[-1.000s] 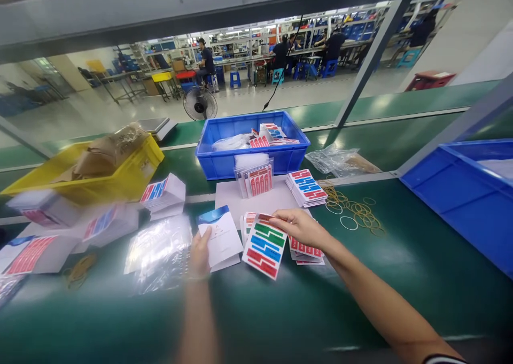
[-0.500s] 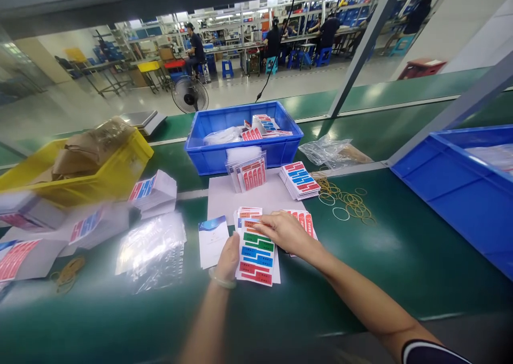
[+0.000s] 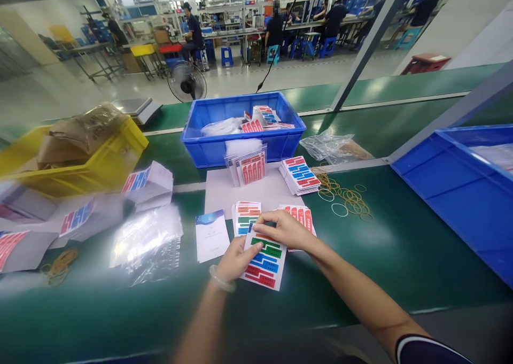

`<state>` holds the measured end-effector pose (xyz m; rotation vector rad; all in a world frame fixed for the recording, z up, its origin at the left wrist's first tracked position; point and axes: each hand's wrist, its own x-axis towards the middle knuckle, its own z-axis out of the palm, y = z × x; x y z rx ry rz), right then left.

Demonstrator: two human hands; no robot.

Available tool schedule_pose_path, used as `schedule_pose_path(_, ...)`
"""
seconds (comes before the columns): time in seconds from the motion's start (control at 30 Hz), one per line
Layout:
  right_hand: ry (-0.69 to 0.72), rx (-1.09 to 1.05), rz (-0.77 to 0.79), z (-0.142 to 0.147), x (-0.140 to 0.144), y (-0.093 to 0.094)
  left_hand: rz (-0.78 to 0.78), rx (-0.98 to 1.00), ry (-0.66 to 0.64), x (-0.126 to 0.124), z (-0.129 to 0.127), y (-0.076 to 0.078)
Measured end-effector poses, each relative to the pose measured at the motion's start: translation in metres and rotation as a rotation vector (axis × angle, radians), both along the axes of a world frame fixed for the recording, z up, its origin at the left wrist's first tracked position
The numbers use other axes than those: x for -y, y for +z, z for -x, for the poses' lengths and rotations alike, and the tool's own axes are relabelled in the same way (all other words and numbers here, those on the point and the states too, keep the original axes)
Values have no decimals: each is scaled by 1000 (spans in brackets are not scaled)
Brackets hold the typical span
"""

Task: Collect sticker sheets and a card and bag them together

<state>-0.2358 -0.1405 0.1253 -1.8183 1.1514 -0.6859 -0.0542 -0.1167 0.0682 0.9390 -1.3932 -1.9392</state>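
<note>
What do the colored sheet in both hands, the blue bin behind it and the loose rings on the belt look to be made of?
Colored sheet: looks like glossy printed label stock, thin enough to flex between the left hand and right hand. Blue bin: rigid molded plastic, judging by its even color and thick rim. Loose rings: probably rubber bands, thin, tan and irregularly curled.

Both hands on a colour label sheet (image 3: pixel 265 258) on green belt (image 3: pixel 401 257): left hand (image 3: pixel 234 260) pins its left edge, right hand (image 3: pixel 282 229) pinches top edge, w/ booklet (image 3: pixel 211 235) just left & rubber bands (image 3: pixel 347 197) far right.
</note>
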Motion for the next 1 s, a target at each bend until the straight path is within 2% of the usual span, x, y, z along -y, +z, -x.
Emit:
schedule_pose_path(0.17, 0, 32, 6, -2, -1, 0, 17, -9, -19, 0, -2, 3)
schedule_pose_path(0.33, 49, 58, -60, -1, 3, 0, -17, -17, -2, 3, -6, 3)
schedule_pose_path(0.63, -13, 27, -64, 0, 2, -10, -82, -48, 46, 4, -9, 7)
schedule_pose_path(0.83, 16, 7, 21, 3, 1, -9, -134, -40, 114, 3, -8, 10)
schedule_pose_path(0.93, -48, -17, 116, 11, -2, -1, -156, -50, 154, 5, -11, 8)
schedule_pose_path(1.0, -101, -81, 225, 22, -7, 4, -197, -60, 238, 8, -16, 6)
